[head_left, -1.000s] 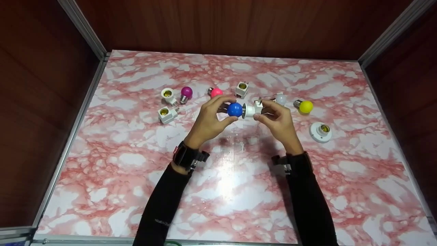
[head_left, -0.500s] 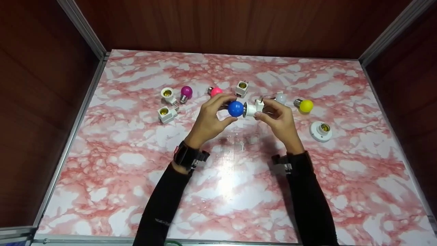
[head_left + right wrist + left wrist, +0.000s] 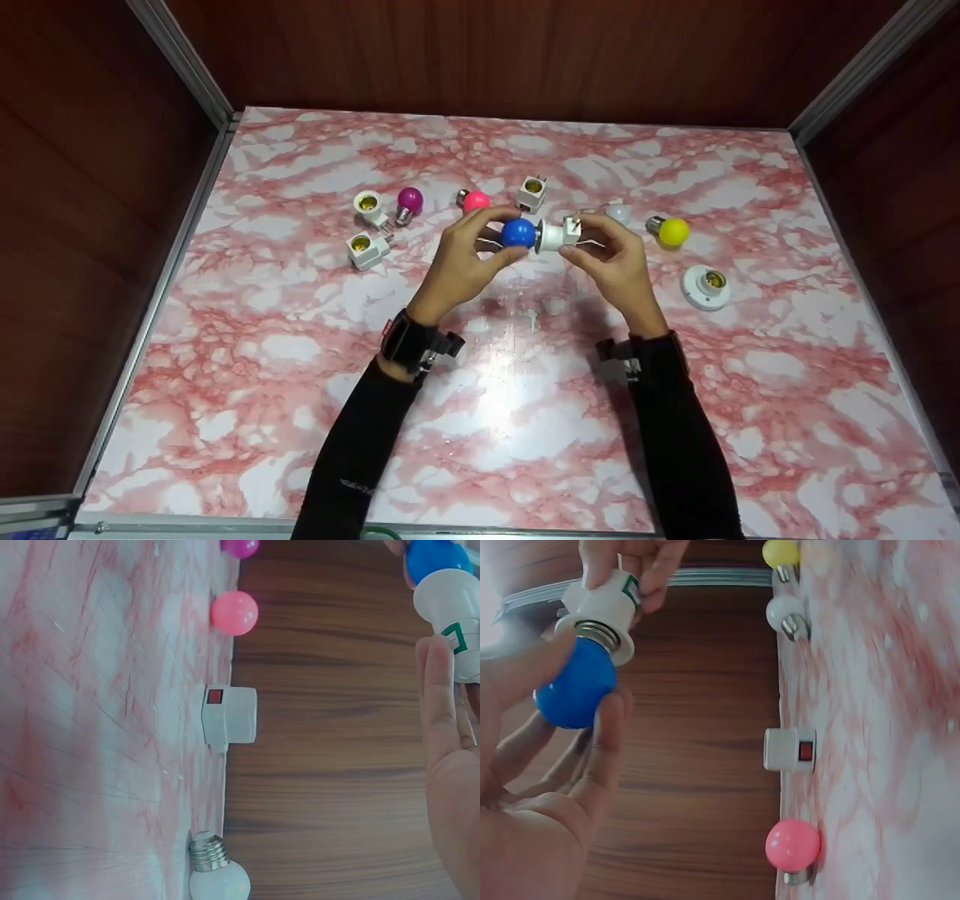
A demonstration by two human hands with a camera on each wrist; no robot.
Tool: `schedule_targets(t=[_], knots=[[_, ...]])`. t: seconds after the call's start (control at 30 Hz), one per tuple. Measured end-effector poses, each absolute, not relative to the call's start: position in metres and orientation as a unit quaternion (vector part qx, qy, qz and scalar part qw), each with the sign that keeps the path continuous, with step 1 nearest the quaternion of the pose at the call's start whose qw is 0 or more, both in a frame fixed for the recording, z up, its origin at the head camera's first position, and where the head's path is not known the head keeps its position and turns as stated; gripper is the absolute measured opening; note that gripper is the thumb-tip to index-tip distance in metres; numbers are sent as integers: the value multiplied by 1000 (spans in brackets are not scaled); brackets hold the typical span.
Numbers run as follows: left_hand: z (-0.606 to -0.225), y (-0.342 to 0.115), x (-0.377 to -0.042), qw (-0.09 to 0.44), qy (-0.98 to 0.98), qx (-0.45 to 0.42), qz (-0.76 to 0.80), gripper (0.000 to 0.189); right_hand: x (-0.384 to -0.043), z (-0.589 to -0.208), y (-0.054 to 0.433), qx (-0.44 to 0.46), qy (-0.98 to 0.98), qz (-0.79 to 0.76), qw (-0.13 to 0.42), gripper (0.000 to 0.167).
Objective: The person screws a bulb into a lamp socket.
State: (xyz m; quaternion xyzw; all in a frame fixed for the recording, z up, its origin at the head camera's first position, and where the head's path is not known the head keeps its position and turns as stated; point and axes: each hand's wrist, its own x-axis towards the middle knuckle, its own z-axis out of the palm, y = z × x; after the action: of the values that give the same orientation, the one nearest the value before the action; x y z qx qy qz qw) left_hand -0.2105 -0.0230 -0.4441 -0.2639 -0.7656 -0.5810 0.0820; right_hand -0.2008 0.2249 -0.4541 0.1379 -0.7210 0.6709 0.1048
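My left hand [image 3: 466, 255] pinches a blue light bulb [image 3: 517, 233] between thumb and fingers. Opposite it, my right hand [image 3: 616, 259] grips a white plug-in lamp socket [image 3: 553, 237], its prongs pointing away from the bulb. Bulb and socket are in line above the table. In the left wrist view, part of the metal screw base [image 3: 598, 633] shows at the mouth of the socket, the rest hidden inside. A green-edged label [image 3: 454, 637] is on the socket's side in the right wrist view.
Behind the hands lie a purple bulb [image 3: 410, 199], a pink bulb [image 3: 476, 201], a white bulb [image 3: 618, 213] and a yellow bulb [image 3: 673, 232]. Several sockets stand around: a round-mouthed one [image 3: 369, 205], square ones [image 3: 366, 251] [image 3: 532, 193] and a round-based one [image 3: 706, 286].
Bulb and socket have risen slightly in the head view. The socket has turned a little, its prongs now facing more toward the camera. The left thumb has shifted along the bulb toward the socket.
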Motion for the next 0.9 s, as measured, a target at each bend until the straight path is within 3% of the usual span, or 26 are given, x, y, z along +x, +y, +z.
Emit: schedule_targets(t=[0.17, 0.3, 0.9], knots=[[-444, -21, -211, 82, -752, -255, -602, 40, -201, -455, 225, 160, -715, 672, 106, 41], [-444, -20, -210, 81, -744, -254, -613, 44, -202, -455, 226, 170, -715, 671, 103, 40], [-442, -19, -208, 111, -719, -295, -620, 49, -200, -451, 227, 99, -704, 701, 58, 37]])
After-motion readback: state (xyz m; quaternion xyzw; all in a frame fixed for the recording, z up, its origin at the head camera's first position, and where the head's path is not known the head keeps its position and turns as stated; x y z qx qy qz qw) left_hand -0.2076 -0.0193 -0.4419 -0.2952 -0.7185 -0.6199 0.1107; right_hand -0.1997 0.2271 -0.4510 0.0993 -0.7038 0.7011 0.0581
